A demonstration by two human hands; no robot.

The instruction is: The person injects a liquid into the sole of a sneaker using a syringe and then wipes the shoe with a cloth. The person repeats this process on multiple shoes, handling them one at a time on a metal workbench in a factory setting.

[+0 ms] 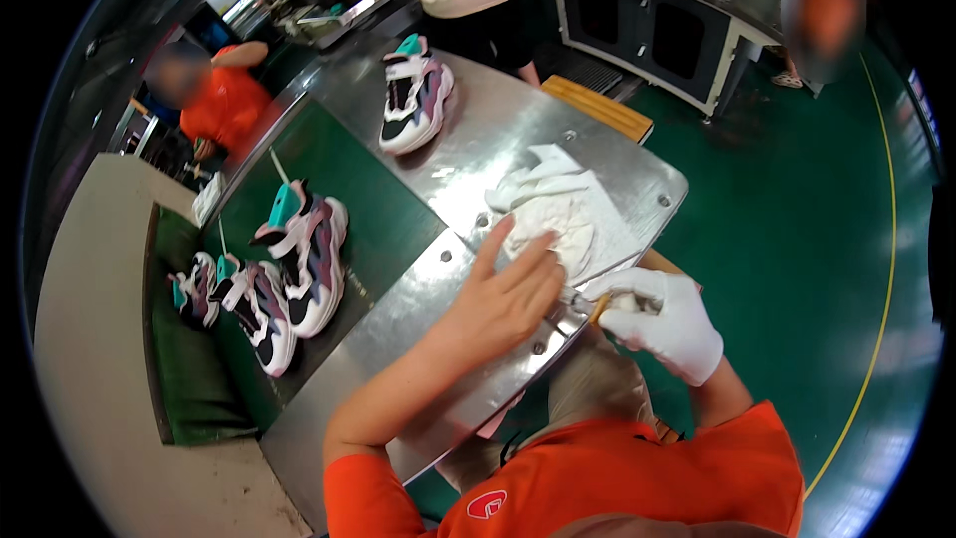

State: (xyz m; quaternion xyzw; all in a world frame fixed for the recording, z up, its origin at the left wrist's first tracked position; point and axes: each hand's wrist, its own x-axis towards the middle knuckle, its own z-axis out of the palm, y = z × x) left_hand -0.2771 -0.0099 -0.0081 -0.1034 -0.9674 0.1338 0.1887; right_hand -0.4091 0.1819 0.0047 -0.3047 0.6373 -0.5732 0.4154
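Observation:
My bare left hand [503, 299] is open, its fingers stretched out over the near edge of a crumpled white cloth [563, 224]. The cloth lies near the corner of a metal table [498, 130]. In a white glove, my right hand [662, 324] is closed around a small tool with a yellow handle [599, 308]. The tool's tip points left toward the table edge, close to my left fingers, and its kind is hard to make out. Farther off on the metal stands a white, black and purple sneaker [413, 100].
A green belt [368, 179] left of the metal carries several similar sneakers [309, 264] with teal pieces at their collars. Other people stand around, one in an orange shirt [227, 105] across the belt. Beyond the far table edge are a wooden platform [597, 108] and a grey cabinet [647, 25].

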